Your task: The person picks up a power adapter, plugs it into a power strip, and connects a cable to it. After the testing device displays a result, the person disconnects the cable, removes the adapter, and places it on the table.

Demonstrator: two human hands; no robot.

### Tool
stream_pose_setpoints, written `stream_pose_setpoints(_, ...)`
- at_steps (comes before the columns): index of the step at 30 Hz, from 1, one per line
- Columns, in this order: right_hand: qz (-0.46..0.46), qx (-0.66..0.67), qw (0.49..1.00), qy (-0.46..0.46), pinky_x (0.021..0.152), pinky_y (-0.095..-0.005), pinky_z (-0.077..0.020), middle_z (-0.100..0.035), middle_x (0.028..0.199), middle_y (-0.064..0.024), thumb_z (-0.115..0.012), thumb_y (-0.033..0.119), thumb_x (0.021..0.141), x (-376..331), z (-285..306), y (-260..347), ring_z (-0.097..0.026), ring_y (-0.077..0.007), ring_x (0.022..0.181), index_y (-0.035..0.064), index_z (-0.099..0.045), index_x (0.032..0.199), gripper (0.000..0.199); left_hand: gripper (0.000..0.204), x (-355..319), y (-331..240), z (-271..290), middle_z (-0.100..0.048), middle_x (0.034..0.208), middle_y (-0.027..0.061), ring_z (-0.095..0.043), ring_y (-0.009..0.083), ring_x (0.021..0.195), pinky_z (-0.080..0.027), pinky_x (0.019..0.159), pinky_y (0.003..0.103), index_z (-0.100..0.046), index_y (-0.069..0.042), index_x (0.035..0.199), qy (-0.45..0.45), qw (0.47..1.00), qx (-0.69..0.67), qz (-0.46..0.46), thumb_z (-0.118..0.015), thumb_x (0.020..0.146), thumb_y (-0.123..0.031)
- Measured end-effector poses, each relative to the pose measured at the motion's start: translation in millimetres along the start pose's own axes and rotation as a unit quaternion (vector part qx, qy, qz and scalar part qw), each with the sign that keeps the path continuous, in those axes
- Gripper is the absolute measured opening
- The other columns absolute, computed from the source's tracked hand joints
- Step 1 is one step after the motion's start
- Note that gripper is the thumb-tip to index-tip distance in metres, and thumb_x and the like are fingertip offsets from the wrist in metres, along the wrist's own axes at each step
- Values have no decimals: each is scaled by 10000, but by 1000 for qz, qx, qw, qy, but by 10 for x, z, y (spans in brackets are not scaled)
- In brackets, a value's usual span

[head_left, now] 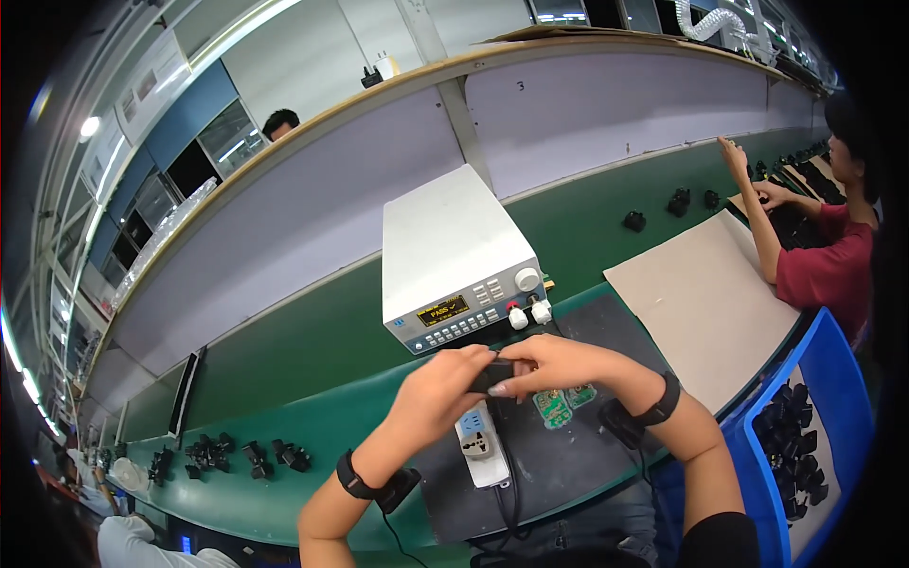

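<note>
A small black plug-in adapter (490, 378) is held between my hands, just above the near end of the test instrument. My left hand (434, 386) grips it from the left with the fingers curled. From the other side, my right hand (554, 363) pinches it with thumb and fingers; the hands partly cover it. Below them lies a white power strip (487, 470) with a blue and grey socket face, on a dark mat (587, 473). Green circuit boards (552, 409) rest on the mat beside my right wrist. Black bands with small devices are strapped round both wrists.
A white bench instrument (454, 246) with a lit display stands ahead. Black adapters (208, 452) lie at the left, others (634, 221) at the far right. A blue bin (833, 379) of black parts stands at right, near brown cardboard (705, 293). A co-worker in red (833, 256) sits beyond.
</note>
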State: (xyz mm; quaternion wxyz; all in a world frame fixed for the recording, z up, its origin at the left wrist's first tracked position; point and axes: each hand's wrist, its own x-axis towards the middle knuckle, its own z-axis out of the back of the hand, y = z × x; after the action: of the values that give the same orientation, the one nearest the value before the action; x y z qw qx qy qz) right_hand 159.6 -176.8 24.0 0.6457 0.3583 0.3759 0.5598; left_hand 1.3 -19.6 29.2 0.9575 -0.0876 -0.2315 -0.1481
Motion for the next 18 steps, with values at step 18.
stream_pose_setpoints(18,149,-335,881,-300,808,-401,-452,-614,954,-73,-660,166,788,374,-625,-730,-576,-276,944,57,-602,1073,311,437,-541,-299,-133,-684,915,67,-623,220,824,-513,743,316,-677,-79,1030,75,975,-69,196,-813,636,-207)
